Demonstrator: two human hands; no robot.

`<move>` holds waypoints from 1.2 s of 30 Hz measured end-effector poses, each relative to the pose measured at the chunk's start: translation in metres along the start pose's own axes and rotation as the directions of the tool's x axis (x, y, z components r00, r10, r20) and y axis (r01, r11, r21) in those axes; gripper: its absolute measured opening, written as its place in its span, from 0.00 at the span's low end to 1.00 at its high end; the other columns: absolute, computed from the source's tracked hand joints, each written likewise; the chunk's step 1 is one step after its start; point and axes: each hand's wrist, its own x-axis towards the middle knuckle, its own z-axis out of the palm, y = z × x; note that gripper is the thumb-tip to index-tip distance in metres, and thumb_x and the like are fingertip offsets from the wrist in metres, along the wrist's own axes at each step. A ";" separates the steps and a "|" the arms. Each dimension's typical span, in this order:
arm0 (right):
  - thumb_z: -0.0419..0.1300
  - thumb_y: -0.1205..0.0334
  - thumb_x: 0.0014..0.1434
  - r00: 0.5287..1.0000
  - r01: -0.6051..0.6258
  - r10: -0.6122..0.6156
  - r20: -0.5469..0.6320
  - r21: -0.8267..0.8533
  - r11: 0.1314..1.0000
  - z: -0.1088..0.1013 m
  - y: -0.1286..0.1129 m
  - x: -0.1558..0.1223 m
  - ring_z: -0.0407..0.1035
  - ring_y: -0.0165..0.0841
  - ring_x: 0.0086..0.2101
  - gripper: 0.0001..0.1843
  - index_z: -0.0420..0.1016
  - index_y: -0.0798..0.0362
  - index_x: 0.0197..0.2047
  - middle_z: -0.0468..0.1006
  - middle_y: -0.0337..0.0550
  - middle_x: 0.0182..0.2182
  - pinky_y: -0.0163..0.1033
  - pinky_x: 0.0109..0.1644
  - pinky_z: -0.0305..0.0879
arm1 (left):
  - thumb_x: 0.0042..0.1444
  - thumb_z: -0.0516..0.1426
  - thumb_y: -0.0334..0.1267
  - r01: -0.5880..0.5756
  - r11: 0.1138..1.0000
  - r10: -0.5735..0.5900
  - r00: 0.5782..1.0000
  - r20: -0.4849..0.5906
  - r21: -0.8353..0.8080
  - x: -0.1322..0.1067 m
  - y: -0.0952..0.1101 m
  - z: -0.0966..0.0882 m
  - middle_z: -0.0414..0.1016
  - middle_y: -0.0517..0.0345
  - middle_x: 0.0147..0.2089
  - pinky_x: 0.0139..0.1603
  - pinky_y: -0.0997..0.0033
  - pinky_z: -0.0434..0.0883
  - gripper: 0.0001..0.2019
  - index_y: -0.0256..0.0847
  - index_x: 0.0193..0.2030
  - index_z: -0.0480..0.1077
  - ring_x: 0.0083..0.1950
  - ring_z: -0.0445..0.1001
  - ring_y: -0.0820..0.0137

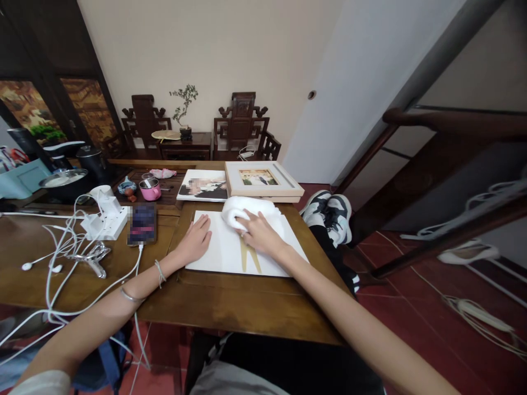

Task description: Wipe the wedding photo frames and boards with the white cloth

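White folded cloth (247, 211) sits under my right hand (257, 233), fingers curled on it, atop the flat white board (218, 252) (long axis left-right), left hand (195, 238) flat, holding nothing

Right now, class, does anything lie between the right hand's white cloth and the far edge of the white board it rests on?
Nothing visible does. The right hand presses the white cloth onto the white board, already near its far edge. The framed photo lies just beyond that edge. The left hand rests flat on the board's left side, clear of the cloth.
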 end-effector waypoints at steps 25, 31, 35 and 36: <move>0.51 0.69 0.62 0.996 0.053 -0.045 0.083 -0.098 0.994 -0.002 -0.028 0.020 0.46 0.51 0.66 0.20 0.71 0.58 0.56 0.69 0.61 0.58 0.65 0.63 0.44 | 0.66 0.38 0.37 -0.015 1.000 0.015 1.000 0.005 -0.027 0.000 -0.005 0.003 0.48 0.40 0.72 0.71 0.47 0.46 0.25 0.31 0.68 0.51 0.74 0.44 0.59; 0.53 0.71 0.57 0.974 0.195 -0.197 0.115 0.033 0.980 -0.018 -0.063 -0.064 0.47 0.48 0.66 0.20 0.74 0.55 0.51 0.69 0.56 0.59 0.63 0.67 0.40 | 0.64 0.41 0.35 -0.040 0.999 0.040 0.999 0.009 -0.001 0.000 -0.005 0.003 0.49 0.38 0.72 0.70 0.45 0.48 0.25 0.31 0.67 0.52 0.74 0.43 0.57; 0.54 0.70 0.56 0.961 0.198 -0.216 0.172 0.117 0.973 -0.029 -0.073 -0.096 0.50 0.43 0.65 0.18 0.75 0.55 0.49 0.74 0.58 0.53 0.58 0.68 0.42 | 0.65 0.40 0.35 -0.028 1.000 0.028 0.999 0.023 0.002 0.000 -0.002 -0.001 0.48 0.39 0.72 0.71 0.47 0.48 0.25 0.30 0.67 0.52 0.74 0.43 0.58; 0.54 0.69 0.57 0.965 0.184 -0.202 0.167 0.113 0.976 -0.029 -0.070 -0.095 0.52 0.43 0.65 0.18 0.74 0.55 0.50 0.72 0.60 0.55 0.57 0.68 0.43 | 0.65 0.40 0.35 -0.024 1.000 0.024 0.999 0.026 0.006 0.000 -0.001 -0.001 0.48 0.39 0.72 0.71 0.47 0.48 0.25 0.30 0.67 0.52 0.74 0.43 0.58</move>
